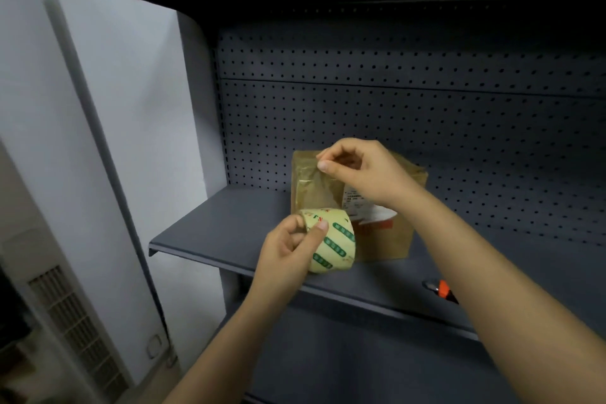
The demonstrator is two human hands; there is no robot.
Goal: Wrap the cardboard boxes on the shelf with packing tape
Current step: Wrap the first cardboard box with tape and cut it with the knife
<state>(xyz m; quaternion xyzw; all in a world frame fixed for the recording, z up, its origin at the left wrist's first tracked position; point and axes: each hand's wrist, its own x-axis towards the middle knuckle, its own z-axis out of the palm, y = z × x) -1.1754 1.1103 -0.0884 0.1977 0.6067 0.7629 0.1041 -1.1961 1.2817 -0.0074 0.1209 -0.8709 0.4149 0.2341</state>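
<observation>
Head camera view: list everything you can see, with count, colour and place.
shelf: one, dark grey, centre.
pegboard: one, dark grey, behind shelf.
cardboard box: one, brown, on shelf.
tape roll: one, pale yellow, green marks, before box.
tape strip: one, clear, stretched upward from roll.
tool: one, orange and black, shelf front, partly hidden.
left hand: one, grips tape roll.
right hand: one, fingers pinch tape strip.

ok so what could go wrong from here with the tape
1. The pulled-out tape strip spans free between the right hand and the tape roll in the left hand; it could fold onto itself or land crooked on the cardboard box.
2. The orange-handled tool lies near the shelf edge by the right forearm and might get knocked off.
</observation>
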